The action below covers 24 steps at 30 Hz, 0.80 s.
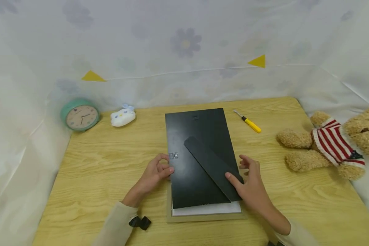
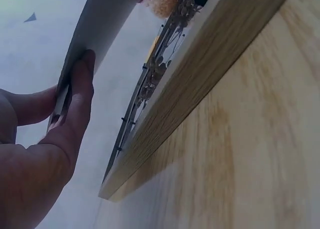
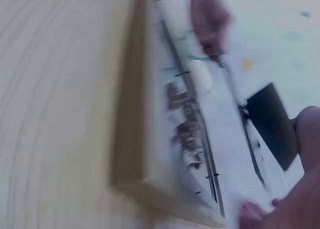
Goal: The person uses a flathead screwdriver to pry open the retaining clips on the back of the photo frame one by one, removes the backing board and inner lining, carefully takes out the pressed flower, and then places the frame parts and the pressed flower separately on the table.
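Note:
A black picture-frame backing board (image 1: 200, 126) with a hinged stand leg (image 1: 209, 164) is held up over a light wooden picture frame (image 1: 207, 218). My left hand (image 1: 155, 174) pinches the board's left edge, thumb on top, beside a small metal hanger (image 1: 173, 155). At the lower right, my right hand (image 1: 253, 188) holds the board with the thumb on the stand leg and the fingers around the edge. In the left wrist view, a gap parts the board (image 2: 95, 29) from the frame (image 2: 200, 79). Small tabs (image 2: 123, 119) line the frame's inner edge.
A yellow-handled screwdriver (image 1: 251, 125) lies right of the board. A green clock (image 1: 81, 116) and a small white plush head (image 1: 123, 117) stand at the back left. On the right lies a teddy bear (image 1: 335, 143) in a striped top. A white curtain (image 1: 184, 78) hangs behind the table.

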{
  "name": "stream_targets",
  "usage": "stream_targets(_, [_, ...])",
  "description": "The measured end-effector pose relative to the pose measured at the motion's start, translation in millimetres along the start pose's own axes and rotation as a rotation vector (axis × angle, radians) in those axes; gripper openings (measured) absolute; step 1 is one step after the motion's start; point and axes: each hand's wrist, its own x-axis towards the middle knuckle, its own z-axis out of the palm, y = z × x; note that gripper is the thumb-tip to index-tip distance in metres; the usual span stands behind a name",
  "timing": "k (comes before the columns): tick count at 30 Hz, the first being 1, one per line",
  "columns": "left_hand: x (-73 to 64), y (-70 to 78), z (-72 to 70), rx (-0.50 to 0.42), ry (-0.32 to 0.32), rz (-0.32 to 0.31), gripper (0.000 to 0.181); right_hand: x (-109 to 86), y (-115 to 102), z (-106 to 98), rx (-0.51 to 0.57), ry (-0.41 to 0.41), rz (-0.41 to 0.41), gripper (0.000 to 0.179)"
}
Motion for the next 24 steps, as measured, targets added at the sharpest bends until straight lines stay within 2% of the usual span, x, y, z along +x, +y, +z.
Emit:
stream_targets(2, [-0.4, 1.5, 1.5, -0.021, 0.011, -0.002, 0.027, -1.5, -3.0, -9.3, 0.170, -0.098, 0.165, 0.064])
stream_targets(4, [-0.5, 2.2, 2.6, -0.033, 0.013, 0.000, 0.028, -3.0, -4.0, -16.3, 0.316, -0.173, 0.286, 0.058])
stream_targets(6, [-0.2, 4.3, 4.7, -0.025, 0.019, -0.009, 0.030, -4.6, -2.3, -19.4, 0.432, -0.193, 0.319, 0.052])
stream_targets(11, [2.3, 11.7, 8.5, 0.081, -0.002, 0.003, 0.038, -10.9, 6.1, -23.2, 0.619, -0.155, 0.298, 0.053])
stream_targets(14, [2.6, 17.2, 7.2, 0.251, -0.028, 0.044, 0.045, -15.7, 13.9, -27.7, 0.736, -0.140, 0.287, 0.056])
stream_targets(16, [1.0, 20.4, 4.6, 0.407, -0.046, 0.061, 0.063, -19.4, 19.6, -31.2, 0.796, -0.125, 0.282, 0.055])
stream_targets(18, [-0.5, 21.9, 1.7, 0.588, -0.072, 0.070, 0.089, -23.2, 24.8, -34.5, 0.836, -0.103, 0.293, 0.045])
stream_targets(21, [-2.2, 19.7, -1.0, 0.821, -0.128, 0.044, 0.127, -29.5, 30.9, -39.7, 0.862, -0.073, 0.327, 0.027])
stream_targets(24, [-2.3, 14.0, -0.4, 0.965, -0.178, -0.011, 0.143, -36.7, 35.0, -46.4, 0.875, -0.054, 0.373, 0.024])
